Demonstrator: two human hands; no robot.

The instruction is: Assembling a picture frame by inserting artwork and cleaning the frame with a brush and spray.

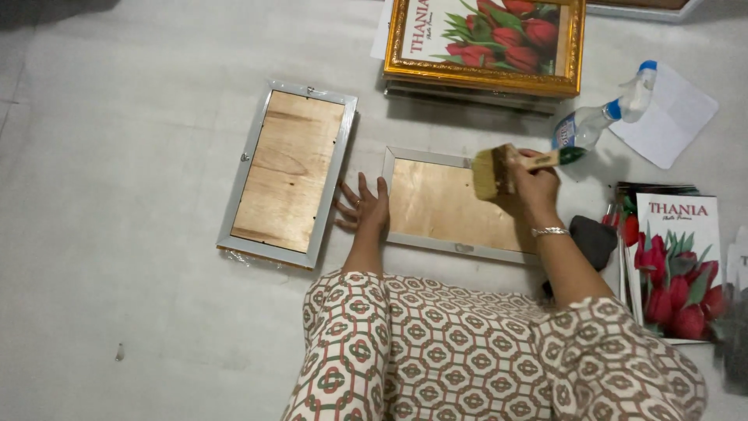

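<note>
Left hand [365, 206] lies open, steadying the silver frame's [456, 205] left edge on the floor [140, 327], while the right hand [534, 183] grips a paintbrush [499, 168] over its wooden backing, where loose pressure may let the frame slide.

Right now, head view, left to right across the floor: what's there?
Wrapped frame lying back-up → left hand → second frame back-up → brush → right hand → spray bottle → tulip prints.
</note>
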